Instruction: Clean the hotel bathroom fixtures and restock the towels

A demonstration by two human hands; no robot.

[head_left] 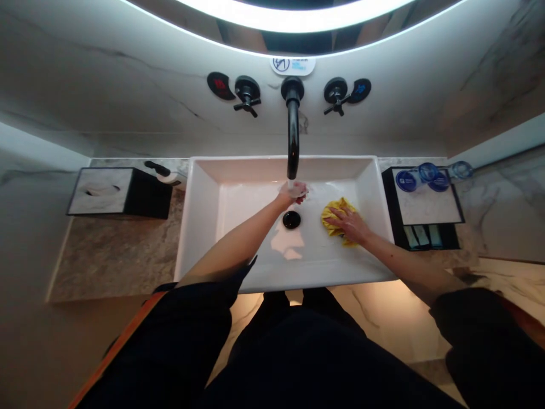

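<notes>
Below the black faucet (293, 136), my left hand (293, 192) is held in the stream of water, its fingers cupped and wet, with no object visible in it. My right hand (349, 222) presses a crumpled yellow cloth (336, 211) against the floor of the white sink (238, 267), on the right side of the basin. The fingers are spread over the cloth, which bunches around them. Between the two hands and a little nearer to me is the black drain plug (292, 220). Wet reflections show on the sink floor around it.
Two cross-shaped taps, the left one (247, 95) and the right one (336, 96), flank the faucet. On the left counter stand a tissue box (149, 193) and a pump bottle (169, 175). At the right, a black-edged box (430, 204) carries two glasses with blue lids.
</notes>
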